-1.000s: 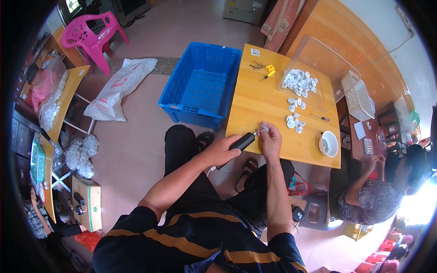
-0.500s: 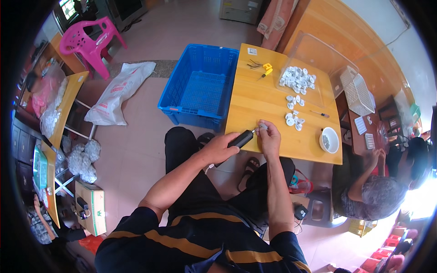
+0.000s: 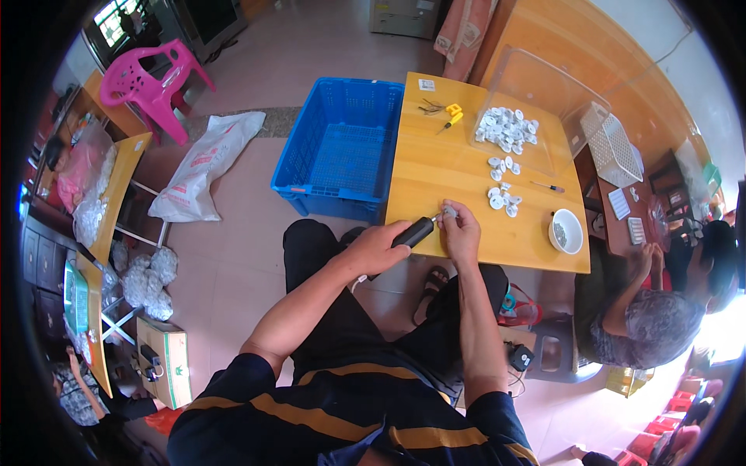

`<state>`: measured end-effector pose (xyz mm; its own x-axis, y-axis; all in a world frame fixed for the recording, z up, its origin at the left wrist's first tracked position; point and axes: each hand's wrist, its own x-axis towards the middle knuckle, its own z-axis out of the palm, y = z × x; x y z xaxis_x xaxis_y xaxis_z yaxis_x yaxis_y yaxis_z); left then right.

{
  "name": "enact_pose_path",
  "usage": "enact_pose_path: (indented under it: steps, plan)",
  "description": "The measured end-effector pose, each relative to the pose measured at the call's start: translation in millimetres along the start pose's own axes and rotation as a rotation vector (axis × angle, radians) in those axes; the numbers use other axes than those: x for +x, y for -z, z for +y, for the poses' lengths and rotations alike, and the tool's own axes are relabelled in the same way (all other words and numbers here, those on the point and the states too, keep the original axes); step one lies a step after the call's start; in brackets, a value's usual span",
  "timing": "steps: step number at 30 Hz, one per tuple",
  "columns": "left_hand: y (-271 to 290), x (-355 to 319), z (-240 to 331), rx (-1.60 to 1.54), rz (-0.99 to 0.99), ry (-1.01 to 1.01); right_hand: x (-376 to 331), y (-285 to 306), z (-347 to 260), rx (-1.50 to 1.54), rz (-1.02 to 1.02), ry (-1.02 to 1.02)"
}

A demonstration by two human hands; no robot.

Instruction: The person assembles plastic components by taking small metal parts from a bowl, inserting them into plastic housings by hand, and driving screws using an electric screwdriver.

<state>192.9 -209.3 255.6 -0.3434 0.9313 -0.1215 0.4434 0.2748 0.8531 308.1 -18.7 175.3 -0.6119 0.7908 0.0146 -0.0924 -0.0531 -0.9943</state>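
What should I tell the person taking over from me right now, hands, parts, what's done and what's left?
Left hand: gripping the black electric screwdriver, tip at the part.
Right hand: pinching one small white part over the near edge of the yellow table.
Parts: a heap in the clear tray, loose ones mid-table, a white bowl of small pieces on the right.
Blue crate on the floor looks empty.
Done: cannot tell which parts are finished.
Left: probably the part in hand, then the rest.
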Motion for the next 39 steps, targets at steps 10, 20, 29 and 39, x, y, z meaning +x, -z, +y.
enact_pose_path:
  steps: [10,20,29,39]
  plan:
    - [-1.1,1.7,4.1,-0.050,-0.025,0.014,2.1,4.6,5.0,0.036,-0.006,0.011]
    - [-2.7,4.2,-4.2,-0.144,-0.053,0.018,3.4,5.3,-2.2,0.194,-0.034,-0.078]
    - [8.7,-7.3,-14.0,-0.701,-0.252,0.190,5.8,1.4,-9.7,0.153,-0.012,-0.065]
    - [47.1,-44.0,-48.5,-0.912,-0.187,0.151,47.0,-24.9,-50.2,-1.292,-0.068,0.362]
